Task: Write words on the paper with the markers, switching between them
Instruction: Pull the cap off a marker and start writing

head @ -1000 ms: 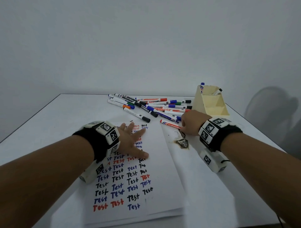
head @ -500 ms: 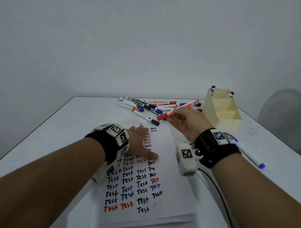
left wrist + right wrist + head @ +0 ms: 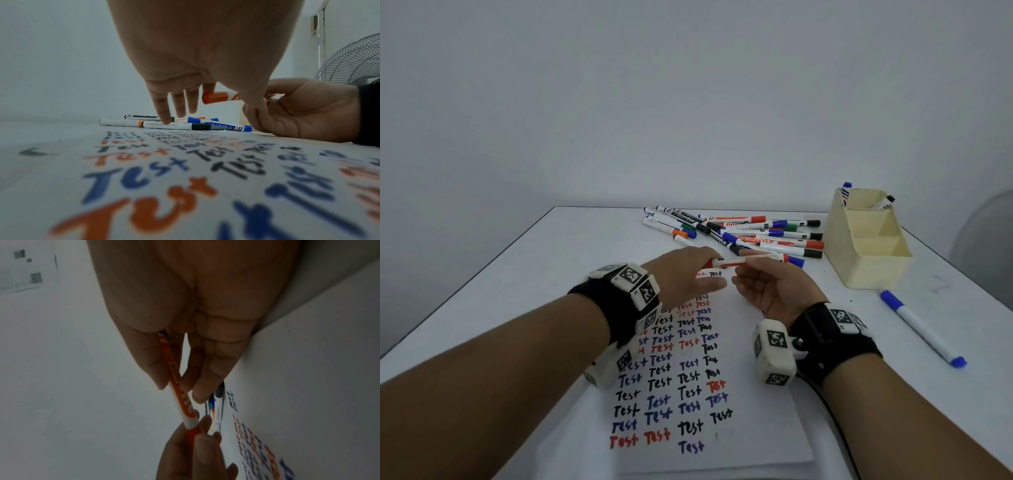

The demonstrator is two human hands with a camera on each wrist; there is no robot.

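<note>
The white-barrelled marker with the orange-red cap (image 3: 743, 261) lies crosswise above the sheet of written-on white paper (image 3: 756, 394): right hand (image 3: 774, 291) fingers grasp its barrel, left hand (image 3: 685, 277) fingers pinch the cap end, ready to pull leftward along its axis.

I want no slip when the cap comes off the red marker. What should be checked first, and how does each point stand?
1. Right hand grips the red marker barrel: ok.
2. Left hand pinches the cap: ok.
3. Cap still seated: ok.
4. Marker held above the paper, not touching: ok.
5. Free writing space on the paper: ok, right side blank.
6. Ink in the marker: cannot tell.
</note>
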